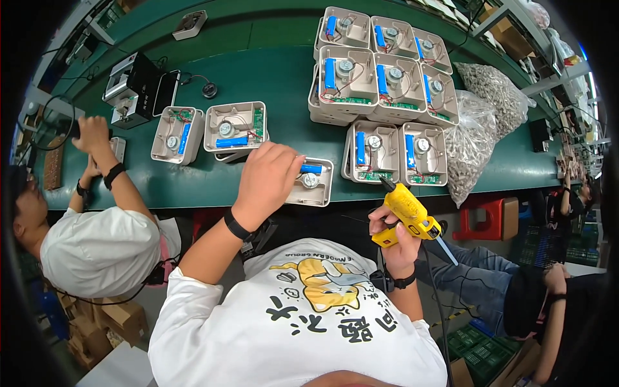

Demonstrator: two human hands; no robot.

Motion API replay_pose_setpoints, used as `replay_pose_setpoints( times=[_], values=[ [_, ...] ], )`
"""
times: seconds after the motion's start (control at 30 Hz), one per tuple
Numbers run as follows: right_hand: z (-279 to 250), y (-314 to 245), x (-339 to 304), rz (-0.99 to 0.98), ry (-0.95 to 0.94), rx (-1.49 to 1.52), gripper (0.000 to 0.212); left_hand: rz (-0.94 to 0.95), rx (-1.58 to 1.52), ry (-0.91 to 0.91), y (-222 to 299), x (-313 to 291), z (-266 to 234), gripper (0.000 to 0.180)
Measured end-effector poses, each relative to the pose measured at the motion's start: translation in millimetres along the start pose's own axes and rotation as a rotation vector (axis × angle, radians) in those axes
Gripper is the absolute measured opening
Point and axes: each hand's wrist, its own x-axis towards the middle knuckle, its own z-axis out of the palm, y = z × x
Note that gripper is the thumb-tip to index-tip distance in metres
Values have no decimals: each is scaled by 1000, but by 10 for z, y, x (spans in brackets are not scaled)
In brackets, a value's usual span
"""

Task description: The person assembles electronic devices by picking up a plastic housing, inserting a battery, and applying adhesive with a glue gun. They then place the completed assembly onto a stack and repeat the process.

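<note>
My left hand [269, 175], fingers curled, is at the left side of an open beige plastic case [318, 195] near the table's front edge. Its fingertips press on a blue cylindrical battery [311, 169] inside; the hand hides the case's left part. Beside the battery is a round silver speaker [310, 180]. My right hand [401, 245] grips a yellow hot glue gun [404, 205], nozzle up and to the left, close to the front cases. From the gun's back end sticks a pale glue stick [446, 251].
Stacks of similar cases [348, 69] stand ahead and right, others [178, 137] left. Clear bags of small parts [472, 132] lie right of the stacks. A black-and-silver box [132, 90] stands far left. A co-worker [106, 242] works on the left; another person sits right. A cable [436, 303] hangs down.
</note>
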Motion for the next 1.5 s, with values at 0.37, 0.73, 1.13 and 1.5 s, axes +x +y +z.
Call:
replay_pose_setpoints(
  times=[0.37,0.73,1.13,1.5],
  values=[
    [7,-6,-1,16,7,3,25,29,40,-4,-90,41,44,16],
    [42,18,46,163,-35,-94,23,1,316,-516,-39,152,-37,17],
    [356,8,338,470,-126,-228,41,-229,-351,220,-245,-535,248,25],
    [815,228,731,505,-302,-808,26,-272,-583,373,-310,-754,457,28]
  ],
)
